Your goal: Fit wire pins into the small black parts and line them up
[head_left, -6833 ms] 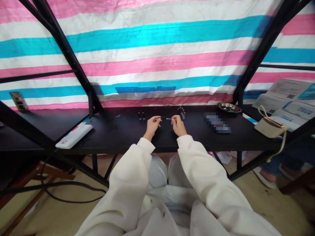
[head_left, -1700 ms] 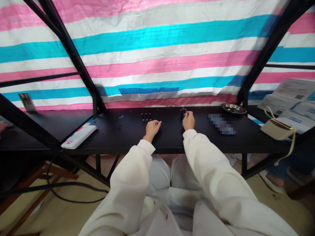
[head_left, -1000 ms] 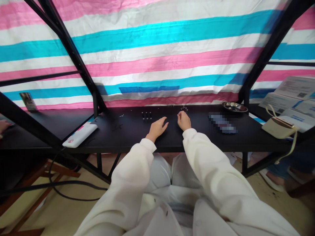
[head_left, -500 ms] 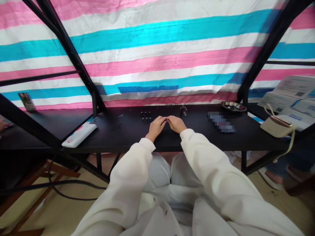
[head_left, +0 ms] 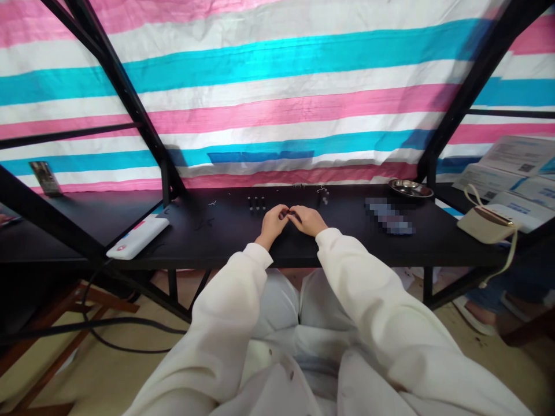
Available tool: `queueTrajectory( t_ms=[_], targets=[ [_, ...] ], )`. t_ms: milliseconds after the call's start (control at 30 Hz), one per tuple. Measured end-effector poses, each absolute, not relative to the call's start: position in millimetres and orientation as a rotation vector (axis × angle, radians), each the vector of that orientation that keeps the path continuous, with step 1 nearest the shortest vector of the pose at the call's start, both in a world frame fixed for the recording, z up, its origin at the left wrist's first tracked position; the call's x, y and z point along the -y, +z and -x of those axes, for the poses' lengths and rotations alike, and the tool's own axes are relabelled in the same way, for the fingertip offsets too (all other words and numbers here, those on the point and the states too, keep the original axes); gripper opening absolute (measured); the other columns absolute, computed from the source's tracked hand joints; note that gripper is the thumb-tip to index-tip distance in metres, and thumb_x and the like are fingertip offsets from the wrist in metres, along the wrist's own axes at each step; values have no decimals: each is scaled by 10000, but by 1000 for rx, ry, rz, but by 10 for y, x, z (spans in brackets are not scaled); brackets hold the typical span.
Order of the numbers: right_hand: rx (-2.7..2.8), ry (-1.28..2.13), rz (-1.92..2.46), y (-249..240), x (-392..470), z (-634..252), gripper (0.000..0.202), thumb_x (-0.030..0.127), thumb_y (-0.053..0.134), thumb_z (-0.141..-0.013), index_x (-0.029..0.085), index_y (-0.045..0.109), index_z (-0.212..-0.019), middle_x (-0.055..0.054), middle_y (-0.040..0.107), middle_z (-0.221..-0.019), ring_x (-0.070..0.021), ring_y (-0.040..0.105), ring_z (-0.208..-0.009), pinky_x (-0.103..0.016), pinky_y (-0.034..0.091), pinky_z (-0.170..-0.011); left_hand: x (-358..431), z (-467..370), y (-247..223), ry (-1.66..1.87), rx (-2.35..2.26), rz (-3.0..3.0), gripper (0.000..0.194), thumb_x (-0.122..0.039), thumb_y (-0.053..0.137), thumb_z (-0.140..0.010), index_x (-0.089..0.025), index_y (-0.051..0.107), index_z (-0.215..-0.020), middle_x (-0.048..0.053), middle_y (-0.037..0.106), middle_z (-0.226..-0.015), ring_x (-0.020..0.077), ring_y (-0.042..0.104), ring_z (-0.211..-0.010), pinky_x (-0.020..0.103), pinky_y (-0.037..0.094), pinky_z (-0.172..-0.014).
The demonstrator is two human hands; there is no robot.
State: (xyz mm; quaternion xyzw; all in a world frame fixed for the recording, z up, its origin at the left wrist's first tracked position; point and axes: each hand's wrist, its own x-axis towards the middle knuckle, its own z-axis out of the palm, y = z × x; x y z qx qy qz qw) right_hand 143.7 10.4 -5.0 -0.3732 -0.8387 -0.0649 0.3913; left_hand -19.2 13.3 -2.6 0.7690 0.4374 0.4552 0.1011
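Observation:
Over the middle of the black table (head_left: 234,237), my left hand (head_left: 274,222) and my right hand (head_left: 307,219) meet at the fingertips. Fingers and thumbs of both are curled into a pinch. Something small and dark may sit between them, but it is too small to name. Just beyond my left hand stand three small dark cylinders (head_left: 256,203) with lighter tops, in a row. Past my right hand lies a small cluster of grey and dark pieces (head_left: 325,197), with a thin white strand (head_left: 321,189) beside it.
To the left lies a white power-bank-like case (head_left: 139,238). A pixelated bluish item (head_left: 390,216) and a shiny metal dish (head_left: 410,188) are on the right. Farther right are a cream bag (head_left: 488,222) and white boxes (head_left: 520,173). Black frame posts (head_left: 150,133) rise on both sides.
My fingers have shifted slightly at the meeting point; the right hand's fingertips sit a little further left and curl more. The objects on the table stay where they were.

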Motion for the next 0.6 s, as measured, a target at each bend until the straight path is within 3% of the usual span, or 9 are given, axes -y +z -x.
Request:
queueTrajectory(
  t_ms=[167, 300, 600],
  targets=[
    [1948, -67, 1126, -23, -87, -1488, 298, 367, 320, -911, 183, 512, -1046, -71, 621, -810, -192, 585, -738, -292, 424, -689, -181, 204, -41, 1476, -1273, -1939, 194, -280, 585, -752, -154, 592, -900, 25, 634, -800, 85, 546, -604, 216, 446, -618],
    [1760, -1, 1248, -48, -149, -1515, 285, 299, 248, -911, 190, 491, -1013, -83, 618, -858, -198, 588, -754, -301, 422, -686, -200, 199, -39, 1455, -1202, -1792, 272, -324, 607, -743, -128, 644, -928, 62, 667, -821, 100, 571, -584, 235, 468, -586],
    [1736, 158, 1201, -120, -229, -1526, 292, 324, 245, -906, 197, 464, -1051, -85, 601, -873, -197, 588, -754, -337, 436, -728, -202, 190, -29, 1417, -1217, -1761, 300, -349, 649, -720, -147, 713, -933, 58, 696, -760, 121, 585, -568, 263, 483, -610]
  ],
)
